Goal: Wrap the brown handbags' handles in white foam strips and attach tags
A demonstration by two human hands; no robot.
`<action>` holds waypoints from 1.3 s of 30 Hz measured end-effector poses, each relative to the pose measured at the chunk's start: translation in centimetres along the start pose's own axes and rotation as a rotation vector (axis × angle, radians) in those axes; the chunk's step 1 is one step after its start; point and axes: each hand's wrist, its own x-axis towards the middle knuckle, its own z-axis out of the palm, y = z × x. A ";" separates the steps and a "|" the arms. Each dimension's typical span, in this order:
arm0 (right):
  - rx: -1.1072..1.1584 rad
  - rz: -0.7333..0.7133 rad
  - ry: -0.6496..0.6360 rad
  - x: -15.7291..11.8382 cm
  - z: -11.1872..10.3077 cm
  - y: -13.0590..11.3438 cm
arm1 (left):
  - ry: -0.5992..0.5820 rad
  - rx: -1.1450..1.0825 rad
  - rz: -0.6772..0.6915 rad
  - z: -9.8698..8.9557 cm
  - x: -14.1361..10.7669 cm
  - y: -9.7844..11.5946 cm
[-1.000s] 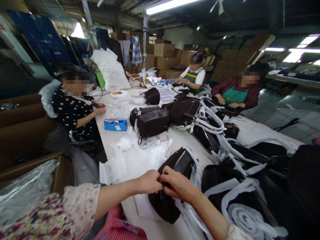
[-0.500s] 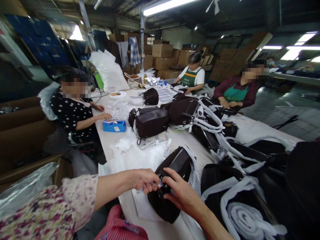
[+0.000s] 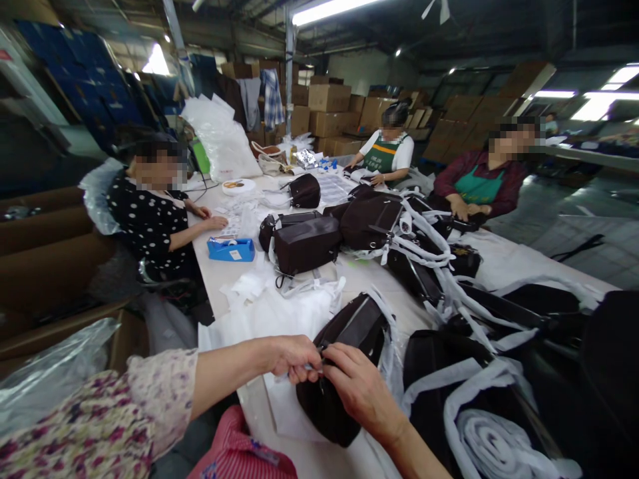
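A dark bag (image 3: 329, 406) lies on white sheets at the near edge of the table, with wrapped straps on its right side. My left hand (image 3: 298, 359) is closed at the bag's upper left part, pinching a small thing too tiny to name. Against it, my right hand (image 3: 352, 382) bends over the bag with its fingertips pressed together at the same spot. What the right fingertips hold is hidden.
More dark bags (image 3: 307, 243) with white-wrapped straps (image 3: 494, 432) cover the table's middle and right. A blue tape dispenser (image 3: 231, 249) stands at the left edge. Three people sit around the table. An open carton (image 3: 130, 339) is at the lower left.
My right hand's fingers have closed in from a wider spread and come nearer my left fingers. The left hand has barely moved. The view has shifted slightly.
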 end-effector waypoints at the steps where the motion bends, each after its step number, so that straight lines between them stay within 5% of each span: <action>1: 0.061 0.035 -0.026 0.1 -0.1 -0.1 | 0.024 0.023 0.039 0.1 -0.1 -0.1; 6: 0.210 0.072 -0.087 0.5 -0.4 -0.4 | 0.099 0.198 0.273 0.8 -0.5 -0.5; 12: 0.250 0.341 -0.063 1.5 -0.1 0.1 | 0.417 0.343 0.578 1.8 -1.3 -1.3; 24: 0.298 0.486 -0.043 1.1 0.8 -0.1 | 0.584 0.288 0.616 3.9 -0.7 -3.6; 32: 0.363 0.412 0.000 0.2 -0.8 -1.1 | 0.611 0.058 0.596 5.3 1.3 -4.7; 39: -0.008 0.430 -0.179 0.5 -1.2 -1.6 | 0.732 0.198 0.681 6.3 0.7 -5.2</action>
